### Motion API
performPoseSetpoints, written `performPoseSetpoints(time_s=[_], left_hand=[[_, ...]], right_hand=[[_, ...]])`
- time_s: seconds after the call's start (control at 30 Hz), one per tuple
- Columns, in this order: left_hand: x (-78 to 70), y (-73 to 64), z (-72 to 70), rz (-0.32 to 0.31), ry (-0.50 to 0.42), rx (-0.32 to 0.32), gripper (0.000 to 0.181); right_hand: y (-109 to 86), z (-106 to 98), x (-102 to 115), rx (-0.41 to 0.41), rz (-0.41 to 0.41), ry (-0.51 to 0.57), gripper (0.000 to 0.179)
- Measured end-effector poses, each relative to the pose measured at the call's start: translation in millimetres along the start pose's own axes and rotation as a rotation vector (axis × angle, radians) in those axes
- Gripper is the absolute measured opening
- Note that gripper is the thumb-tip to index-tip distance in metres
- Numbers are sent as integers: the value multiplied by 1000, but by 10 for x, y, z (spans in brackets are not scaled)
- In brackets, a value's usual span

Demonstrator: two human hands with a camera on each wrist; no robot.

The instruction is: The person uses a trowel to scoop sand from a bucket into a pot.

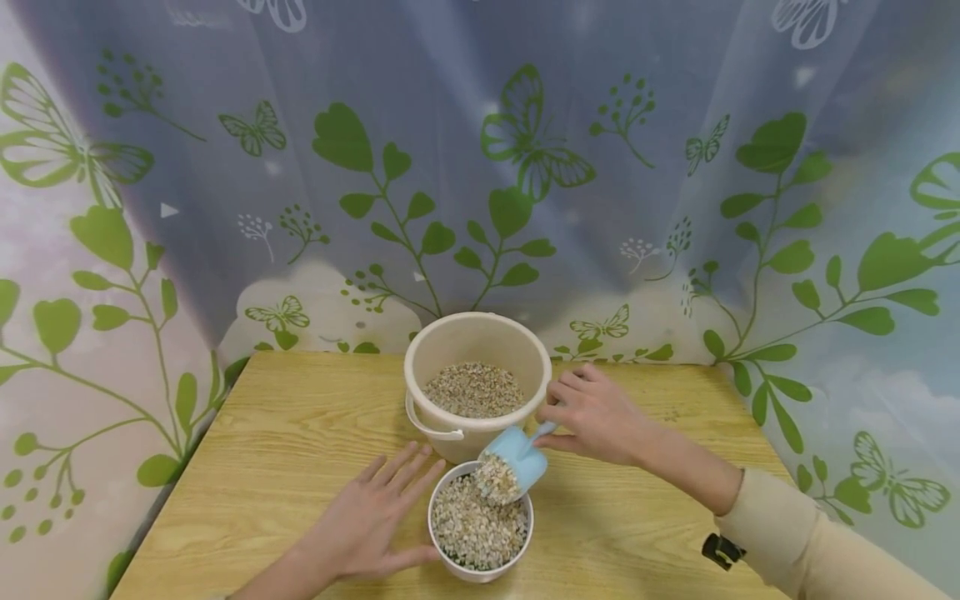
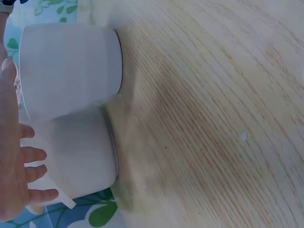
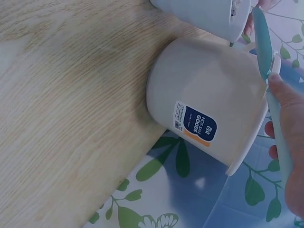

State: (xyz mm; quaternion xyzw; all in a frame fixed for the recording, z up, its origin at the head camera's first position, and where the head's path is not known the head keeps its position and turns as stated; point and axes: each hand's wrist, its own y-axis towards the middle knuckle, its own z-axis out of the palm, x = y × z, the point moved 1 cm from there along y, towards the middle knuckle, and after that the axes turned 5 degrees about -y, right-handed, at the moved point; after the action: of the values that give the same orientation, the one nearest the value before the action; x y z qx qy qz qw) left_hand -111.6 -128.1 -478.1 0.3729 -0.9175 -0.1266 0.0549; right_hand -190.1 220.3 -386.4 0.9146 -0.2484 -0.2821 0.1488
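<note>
My right hand (image 1: pixel 596 412) grips the handle of a light-blue scoop (image 1: pixel 527 457). Pale gravel (image 1: pixel 497 478) lies in the scoop's tilted mouth, low over a white pot (image 1: pixel 530 546). That pot is filled with more gravel, and bits of dark green show along its near inner edge. Beside its left rim my left hand (image 1: pixel 367 517) is spread with fingers extended, thumb close to the rim. Behind the pot stands a cream bucket (image 1: pixel 442 437) partly filled with brownish gravel. In the right wrist view the scoop's handle (image 3: pixel 280 137) runs along my palm.
The wooden table (image 1: pixel 285 433) reaches back to a printed curtain (image 1: pixel 450 167) with butterflies and leaves. A white bail handle (image 1: pixel 435 429) hangs on the bucket's front. The bucket bears a label (image 3: pixel 199 126) on its side. A small pale speck (image 2: pixel 243 136) lies on the tabletop.
</note>
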Motion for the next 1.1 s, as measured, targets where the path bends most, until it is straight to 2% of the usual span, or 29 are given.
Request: performPoseSetpoints(time_s=[0.33,0.7,1.1], left_hand=[[-34,9,39,-6,-20,42,100],[-51,13,39,1,4,33,99],[-70,17,37,2,18,23,100]], right_hand=[[45,37,50,-40,-37,-87,41],[20,88,55,-112,-67,-133,42],[-6,62,44,-188,-158,-280,44]])
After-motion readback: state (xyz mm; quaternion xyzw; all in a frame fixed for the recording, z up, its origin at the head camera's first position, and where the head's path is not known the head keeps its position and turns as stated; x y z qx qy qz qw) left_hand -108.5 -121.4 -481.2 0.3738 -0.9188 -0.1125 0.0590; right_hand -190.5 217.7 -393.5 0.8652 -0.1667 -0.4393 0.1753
